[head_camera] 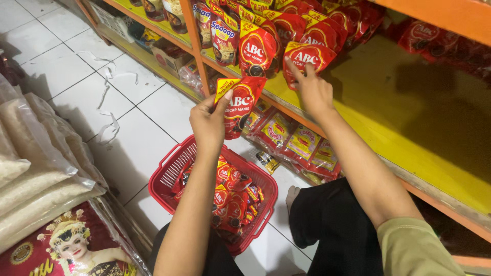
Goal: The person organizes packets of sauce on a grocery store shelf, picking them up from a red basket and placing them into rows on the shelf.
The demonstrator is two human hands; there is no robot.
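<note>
My left hand point(208, 121) grips a red sauce pouch point(240, 105) and holds it in the air in front of the shelf edge, above a red plastic basket point(169, 174). The basket sits on the floor between my knees and holds several more red pouches point(230, 197). My right hand point(313, 89) reaches onto the yellow shelf point(388, 117), its fingers pressing a red pouch point(306, 57) that lies at the front of a row of standing red pouches point(258, 48).
The orange-framed shelf unit runs along the right. Its lower shelf holds yellow-and-red packets point(302, 143). Clear sacks of rice point(36, 168) are stacked at the left, with a red printed sack point(61, 245) below. Scraps of white plastic point(110, 128) lie on the white tiled floor.
</note>
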